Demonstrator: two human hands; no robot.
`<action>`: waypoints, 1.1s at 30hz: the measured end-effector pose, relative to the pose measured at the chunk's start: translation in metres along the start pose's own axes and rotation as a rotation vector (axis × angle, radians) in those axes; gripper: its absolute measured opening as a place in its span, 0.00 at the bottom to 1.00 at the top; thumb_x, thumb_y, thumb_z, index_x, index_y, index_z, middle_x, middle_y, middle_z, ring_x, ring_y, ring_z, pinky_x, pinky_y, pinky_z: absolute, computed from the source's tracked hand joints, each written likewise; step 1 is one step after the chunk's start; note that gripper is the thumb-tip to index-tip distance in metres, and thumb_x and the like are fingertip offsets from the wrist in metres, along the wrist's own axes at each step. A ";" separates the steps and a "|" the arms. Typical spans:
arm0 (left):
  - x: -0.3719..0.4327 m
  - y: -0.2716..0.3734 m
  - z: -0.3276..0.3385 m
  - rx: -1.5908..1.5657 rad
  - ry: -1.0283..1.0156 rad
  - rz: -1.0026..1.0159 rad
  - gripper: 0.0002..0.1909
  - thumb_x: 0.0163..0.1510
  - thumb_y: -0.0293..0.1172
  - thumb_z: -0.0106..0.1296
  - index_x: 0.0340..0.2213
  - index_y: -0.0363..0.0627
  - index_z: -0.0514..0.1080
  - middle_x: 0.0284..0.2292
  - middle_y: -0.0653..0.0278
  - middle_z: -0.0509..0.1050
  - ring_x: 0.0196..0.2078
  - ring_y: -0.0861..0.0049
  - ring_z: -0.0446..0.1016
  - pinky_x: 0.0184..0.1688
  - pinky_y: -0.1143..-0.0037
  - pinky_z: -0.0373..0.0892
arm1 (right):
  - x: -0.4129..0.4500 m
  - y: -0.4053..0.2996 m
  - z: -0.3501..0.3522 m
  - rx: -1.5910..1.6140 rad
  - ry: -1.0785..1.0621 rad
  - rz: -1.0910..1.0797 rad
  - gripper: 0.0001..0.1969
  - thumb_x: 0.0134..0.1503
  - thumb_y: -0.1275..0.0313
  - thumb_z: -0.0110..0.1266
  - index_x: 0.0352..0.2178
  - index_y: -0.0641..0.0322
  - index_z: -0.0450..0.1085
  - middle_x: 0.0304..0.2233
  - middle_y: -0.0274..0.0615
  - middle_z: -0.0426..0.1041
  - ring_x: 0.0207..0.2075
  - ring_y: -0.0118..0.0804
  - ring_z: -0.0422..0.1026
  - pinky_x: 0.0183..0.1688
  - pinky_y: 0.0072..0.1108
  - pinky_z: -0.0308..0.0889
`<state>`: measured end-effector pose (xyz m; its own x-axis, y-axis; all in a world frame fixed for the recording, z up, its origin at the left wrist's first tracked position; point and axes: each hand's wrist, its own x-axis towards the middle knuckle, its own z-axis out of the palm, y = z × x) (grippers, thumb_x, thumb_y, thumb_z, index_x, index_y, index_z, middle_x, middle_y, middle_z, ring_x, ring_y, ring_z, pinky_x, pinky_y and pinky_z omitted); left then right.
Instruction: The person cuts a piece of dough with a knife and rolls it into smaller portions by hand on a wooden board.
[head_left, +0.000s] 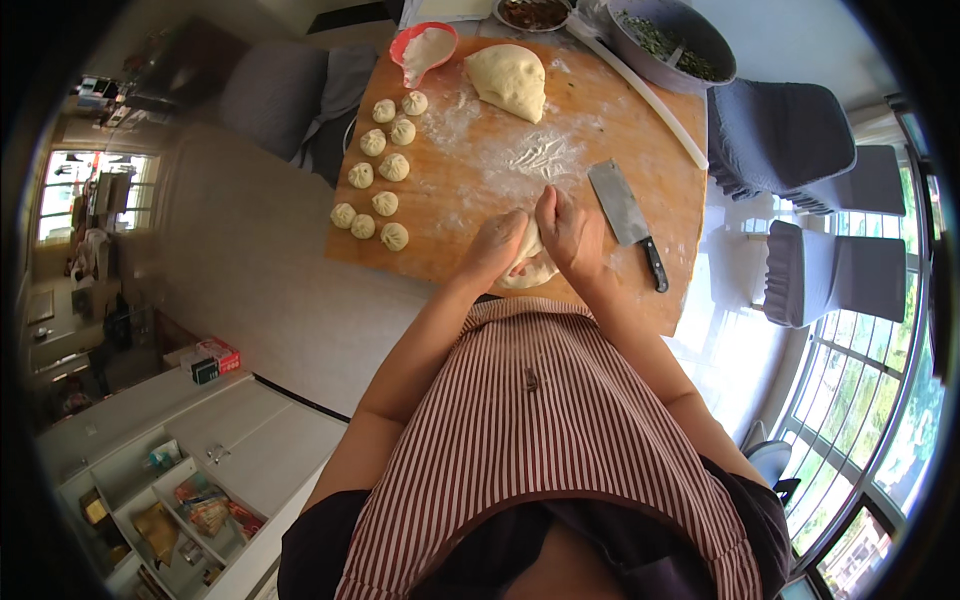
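Observation:
Both of my hands are closed on a piece of dough near the front edge of a floured wooden board. My left hand grips its left side and my right hand its right. The dough curves in a loop below them, and the fingers hide part of it. Beyond my hands lies a patch of loose flour. A cleaver with a black handle rests to the right of my right hand. Farther back sits a large lump of dough.
Several pleated buns stand along the board's left side. At the back are a red scoop of flour, a dish of brown filling and a basin of chopped greens. A long white rod lies at the right; covered chairs stand beyond.

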<state>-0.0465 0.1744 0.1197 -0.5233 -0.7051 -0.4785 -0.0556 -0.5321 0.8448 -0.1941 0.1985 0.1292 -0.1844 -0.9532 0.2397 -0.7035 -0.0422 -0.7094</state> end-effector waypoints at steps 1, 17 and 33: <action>-0.007 0.008 0.003 0.003 -0.014 -0.004 0.25 0.67 0.47 0.30 0.28 0.42 0.68 0.18 0.63 0.70 0.15 0.80 0.65 0.19 0.78 0.63 | 0.004 0.011 0.005 -0.116 0.032 -0.014 0.13 0.59 0.67 0.50 0.23 0.64 0.66 0.20 0.53 0.71 0.19 0.51 0.71 0.20 0.34 0.63; -0.015 -0.065 -0.073 1.268 0.754 0.565 0.32 0.60 0.46 0.47 0.60 0.41 0.59 0.59 0.50 0.60 0.61 0.56 0.60 0.60 0.58 0.58 | -0.089 0.129 -0.051 -0.456 0.229 0.265 0.11 0.59 0.69 0.49 0.42 0.56 0.73 0.39 0.44 0.72 0.42 0.49 0.70 0.45 0.37 0.67; 0.107 -0.032 -0.067 1.647 0.169 0.728 0.27 0.62 0.46 0.40 0.59 0.48 0.64 0.65 0.59 0.54 0.67 0.59 0.51 0.66 0.55 0.49 | 0.012 0.091 0.063 -0.493 -0.307 -0.127 0.28 0.66 0.50 0.33 0.58 0.52 0.65 0.64 0.40 0.57 0.68 0.43 0.47 0.69 0.34 0.42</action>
<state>-0.0440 0.0843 0.0256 -0.7482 -0.6509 0.1280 -0.6301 0.7577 0.1698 -0.2173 0.1643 0.0256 0.0770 -0.9959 0.0473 -0.9564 -0.0872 -0.2787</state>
